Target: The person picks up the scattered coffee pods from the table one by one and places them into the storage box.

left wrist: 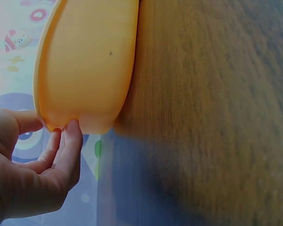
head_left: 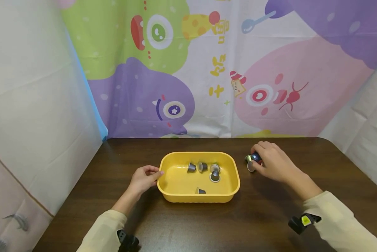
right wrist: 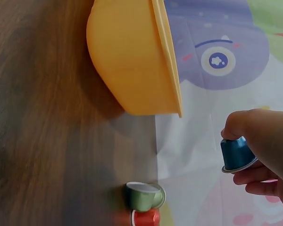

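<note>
My left hand [head_left: 144, 180] pinches the left rim of a yellow plastic tub [head_left: 198, 198], thumb over the edge and fingers against the outside. Several coffee capsules, among them a dark one [head_left: 191, 167], lie scattered inside the tub. To the right of it, my right hand [head_left: 275, 162] pinches a blue coffee capsule [right wrist: 237, 154] between thumb and fingers. In the right wrist view this capsule is raised above the table. Below it, green capsules [right wrist: 143, 196] and a red capsule [right wrist: 146, 217] sit close together on the tabletop, partly hidden by my hand in the head view.
The dark wooden table [head_left: 188, 227] carries the tub near its middle. A cartoon-printed curtain [head_left: 213, 115] hangs right behind the table's far edge. Pale cloth [head_left: 34, 87] hangs at the left side, and more at the right. A dark camera [head_left: 299, 224] is strapped to my right wrist.
</note>
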The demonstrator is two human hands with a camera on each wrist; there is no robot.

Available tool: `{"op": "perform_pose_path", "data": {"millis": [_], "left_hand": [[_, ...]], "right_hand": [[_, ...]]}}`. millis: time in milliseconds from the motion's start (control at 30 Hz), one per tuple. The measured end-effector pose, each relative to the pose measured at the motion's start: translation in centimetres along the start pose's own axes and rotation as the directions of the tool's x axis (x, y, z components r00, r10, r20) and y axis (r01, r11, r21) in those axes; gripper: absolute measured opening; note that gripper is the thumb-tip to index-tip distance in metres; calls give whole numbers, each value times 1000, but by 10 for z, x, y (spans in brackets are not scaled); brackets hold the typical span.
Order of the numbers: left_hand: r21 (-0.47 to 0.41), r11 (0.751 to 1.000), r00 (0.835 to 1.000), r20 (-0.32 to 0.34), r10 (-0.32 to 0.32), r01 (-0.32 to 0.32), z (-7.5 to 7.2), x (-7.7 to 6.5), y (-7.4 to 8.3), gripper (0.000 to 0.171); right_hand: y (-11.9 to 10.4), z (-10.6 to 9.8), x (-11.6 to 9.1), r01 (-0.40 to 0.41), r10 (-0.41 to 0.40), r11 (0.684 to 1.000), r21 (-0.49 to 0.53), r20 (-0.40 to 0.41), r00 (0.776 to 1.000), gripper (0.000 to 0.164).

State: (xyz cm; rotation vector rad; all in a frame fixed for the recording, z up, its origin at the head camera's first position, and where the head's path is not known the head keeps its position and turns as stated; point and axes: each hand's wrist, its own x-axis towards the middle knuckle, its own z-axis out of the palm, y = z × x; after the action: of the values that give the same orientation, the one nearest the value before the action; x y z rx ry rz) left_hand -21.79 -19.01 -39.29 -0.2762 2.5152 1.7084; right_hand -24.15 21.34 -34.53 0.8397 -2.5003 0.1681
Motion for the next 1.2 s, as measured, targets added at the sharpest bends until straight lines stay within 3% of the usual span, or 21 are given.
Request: {"op": "perform_pose_path", "data": {"millis": [467,900,1200], "left_hand": [[19,1000,1000,-8,-7,7,0,-1,-1,31],[28,1000,1000,-9,-7,7,0,0,1,30],[25,1000,1000,-17,-3,3,0,-2,0,30]], "right_hand": [[-10,-1,17,36,-37,999,27,24,999,23],[-19,-2,26,20,-23,998,59,59,998,23],[-26,-8,35,5,-13,999,51,149,989,23]]}}
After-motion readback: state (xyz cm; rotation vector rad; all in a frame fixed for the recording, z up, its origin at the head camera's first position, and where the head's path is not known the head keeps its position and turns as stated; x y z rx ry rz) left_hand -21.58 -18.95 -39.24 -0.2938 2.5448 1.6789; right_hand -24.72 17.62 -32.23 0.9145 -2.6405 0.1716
